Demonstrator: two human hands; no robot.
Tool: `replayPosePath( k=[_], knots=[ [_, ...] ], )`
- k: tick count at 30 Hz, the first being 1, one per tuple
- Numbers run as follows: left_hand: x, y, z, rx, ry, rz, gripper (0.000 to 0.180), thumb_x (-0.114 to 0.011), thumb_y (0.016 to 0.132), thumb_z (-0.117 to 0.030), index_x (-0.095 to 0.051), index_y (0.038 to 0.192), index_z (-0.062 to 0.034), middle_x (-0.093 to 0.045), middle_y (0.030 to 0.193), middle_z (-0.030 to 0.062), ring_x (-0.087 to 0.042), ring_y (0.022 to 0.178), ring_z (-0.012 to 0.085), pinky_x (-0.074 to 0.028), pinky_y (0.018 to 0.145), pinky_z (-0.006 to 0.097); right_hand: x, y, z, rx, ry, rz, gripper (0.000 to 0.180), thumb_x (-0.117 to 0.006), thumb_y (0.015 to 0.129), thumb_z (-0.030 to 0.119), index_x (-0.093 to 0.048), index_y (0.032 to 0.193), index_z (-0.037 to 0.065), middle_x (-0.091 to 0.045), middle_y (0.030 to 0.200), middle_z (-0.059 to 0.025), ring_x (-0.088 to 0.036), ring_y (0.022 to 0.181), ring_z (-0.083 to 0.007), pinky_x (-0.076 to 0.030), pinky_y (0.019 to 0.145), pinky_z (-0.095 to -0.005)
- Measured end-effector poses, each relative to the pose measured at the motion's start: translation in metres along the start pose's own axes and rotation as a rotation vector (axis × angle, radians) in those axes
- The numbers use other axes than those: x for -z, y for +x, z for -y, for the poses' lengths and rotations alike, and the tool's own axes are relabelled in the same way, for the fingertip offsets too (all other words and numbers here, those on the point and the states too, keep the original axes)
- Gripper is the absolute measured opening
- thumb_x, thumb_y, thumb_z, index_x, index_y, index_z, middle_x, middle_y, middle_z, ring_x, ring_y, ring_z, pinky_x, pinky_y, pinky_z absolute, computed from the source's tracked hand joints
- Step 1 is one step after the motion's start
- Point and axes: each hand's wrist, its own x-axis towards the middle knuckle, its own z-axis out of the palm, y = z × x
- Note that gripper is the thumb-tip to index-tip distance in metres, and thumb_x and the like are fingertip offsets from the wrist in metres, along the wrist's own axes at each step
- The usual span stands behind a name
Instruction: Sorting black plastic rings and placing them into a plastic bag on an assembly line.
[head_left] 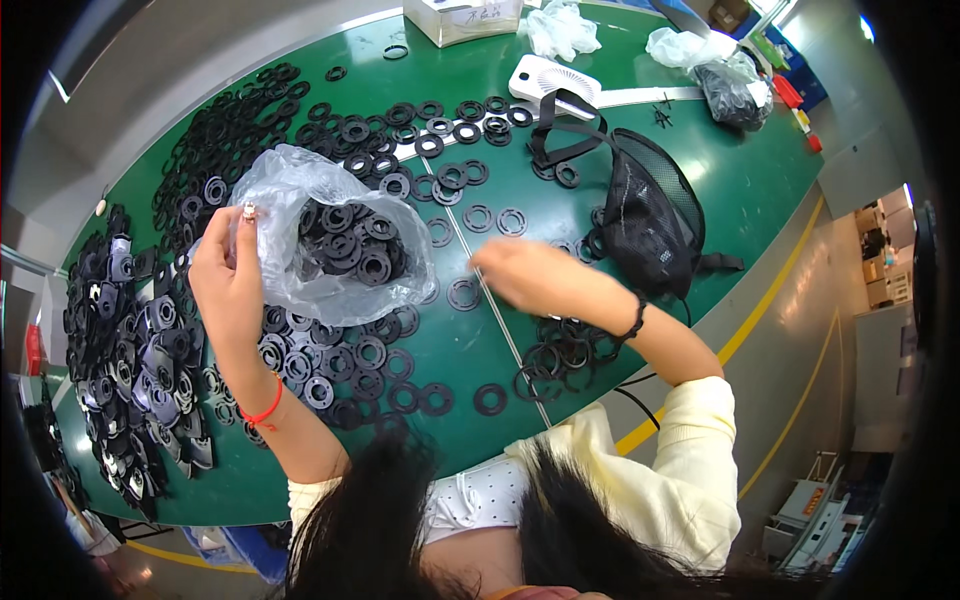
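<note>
Plastic bag (330, 250) of black rings gripped by left hand (228, 275); right hand (535, 275) beside, blurred, grip unclear.

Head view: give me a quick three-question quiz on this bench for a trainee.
1. True or false: the left hand holds the clear plastic bag open.
2. What fills the bag? A) black rings B) white gloves C) screws
3. Which hand, blurred, hovers over the green table near the loose black rings?

Key:
1. True; it grips the bag's edge.
2. A; black rings lie inside.
3. The right hand; whether it holds anything cannot be told.
</note>
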Motion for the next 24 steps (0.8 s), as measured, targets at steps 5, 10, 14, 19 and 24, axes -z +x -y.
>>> replayPosePath(
  k=[5, 10, 14, 19, 24],
  knots=[
    [0.003, 0.001, 0.004, 0.007, 0.002, 0.008, 0.02, -0.055, 0.096, -0.017, -0.062, 0.098, 0.0012, -0.043, 0.064, -0.0049, -0.033, 0.059, 0.004, -0.024, 0.051, 0.024, 0.02, -0.028, -0.026, -0.645, -0.443, 0.048, 0.047, -0.055, 0.094, 0.039, -0.047, 0.105, -0.006, -0.057, 0.086, -0.0292, -0.062, 0.074, -0.0468, -0.054, 0.062, -0.0455],
    [-0.002, 0.003, -0.003, 0.006, -0.009, 0.027, 0.019, -0.055, 0.096, -0.016, -0.062, 0.099, 0.0016, -0.049, 0.067, -0.0037, -0.035, 0.06, 0.0039, -0.026, 0.051, 0.023, -0.052, -0.04, -0.042, -0.612, -0.718, 0.075, 0.082, -0.047, 0.094, 0.053, -0.032, 0.137, -0.015, -0.042, 0.131, -0.0402, -0.041, 0.12, -0.0554, -0.036, 0.099, -0.0605],
    [-0.001, -0.001, -0.003, -0.015, -0.018, 0.015, 0.018, -0.056, 0.096, -0.015, -0.062, 0.098, 0.0023, -0.051, 0.067, -0.0032, -0.035, 0.06, 0.0038, -0.026, 0.051, 0.023, -0.047, -0.013, -0.026, -0.176, -0.56, -0.074, 0.068, -0.054, 0.093, 0.04, -0.035, 0.139, -0.007, -0.041, 0.135, -0.0344, -0.038, 0.124, -0.0557, -0.041, 0.1, -0.0519],
    [0.002, -0.001, -0.003, 0.029, -0.01, 0.02, 0.018, -0.056, 0.096, -0.015, -0.061, 0.097, 0.0025, -0.049, 0.067, -0.0035, -0.035, 0.06, 0.0041, -0.027, 0.051, 0.023, -0.017, -0.002, -0.025, -0.42, -0.394, -0.235, 0.053, -0.061, 0.089, 0.024, -0.038, 0.13, 0.0, -0.047, 0.12, -0.0208, -0.053, 0.103, -0.0412, -0.052, 0.082, -0.0471],
    [0.007, 0.001, -0.005, 0.016, 0.02, -0.014, 0.018, -0.057, 0.095, -0.016, -0.06, 0.095, 0.002, -0.045, 0.065, -0.004, -0.034, 0.06, 0.0042, -0.026, 0.051, 0.023, -0.021, -0.019, -0.069, -0.821, -0.688, -0.122, 0.075, -0.049, 0.094, 0.052, -0.031, 0.142, -0.002, -0.031, 0.138, -0.0376, -0.046, 0.111, -0.0617, -0.054, 0.079, -0.0525]
  ],
)
